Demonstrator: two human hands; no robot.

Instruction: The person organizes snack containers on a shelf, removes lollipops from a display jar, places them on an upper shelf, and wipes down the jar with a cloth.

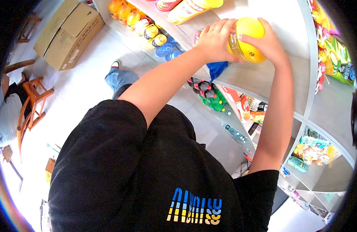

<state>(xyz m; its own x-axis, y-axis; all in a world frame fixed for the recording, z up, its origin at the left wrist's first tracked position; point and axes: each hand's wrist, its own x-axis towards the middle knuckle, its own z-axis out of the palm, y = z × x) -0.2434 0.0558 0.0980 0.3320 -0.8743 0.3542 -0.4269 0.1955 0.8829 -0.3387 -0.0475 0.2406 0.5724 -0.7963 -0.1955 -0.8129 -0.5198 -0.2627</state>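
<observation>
Both hands are wrapped round a clear container with a large round yellow top (251, 33), lifted at the edge of a grey shelf board (275, 83). My left hand (218, 38) closes on its left side, near the transparent band. My right hand (272, 42) grips it from the right, with the thumb across the yellow surface. A blue cloth (217, 70) hangs just below my left hand at the shelf edge; whether fingers touch it is hidden. Beside my left hand, a yellow container with a red label (190, 11) stands on the shelf.
Bottles with orange contents (124, 15) line the floor by the shelf, with dark soda bottles (203, 88) lower down. A cardboard box (70, 34) and wooden stool (35, 96) are at left. Snack packets (337, 62) hang at right; a person (10, 116) sits at far left.
</observation>
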